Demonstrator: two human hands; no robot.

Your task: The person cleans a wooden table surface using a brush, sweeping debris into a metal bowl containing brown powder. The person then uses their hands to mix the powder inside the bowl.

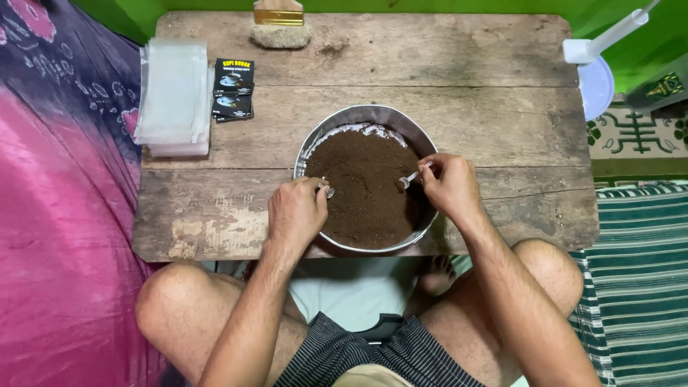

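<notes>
Over the metal basin (430,147) at frame centre, we pinch a small spoon (409,178) in our right hand (450,185); our left hand (297,210), seemingly pinching another, should scoop the brown powder (365,183) shallow and level.

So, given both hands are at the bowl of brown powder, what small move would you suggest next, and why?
Probably dip the right hand so its small spoon scoops powder: its tip rests on the powder, apparently empty, while the left hand steadies the metal bowl at its rim.

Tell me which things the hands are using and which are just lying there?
In use: left hand and right hand, each with a small spoon, in the bowl of brown powder.
Lying about: clear bags, black packets, brush, white tool.
</notes>
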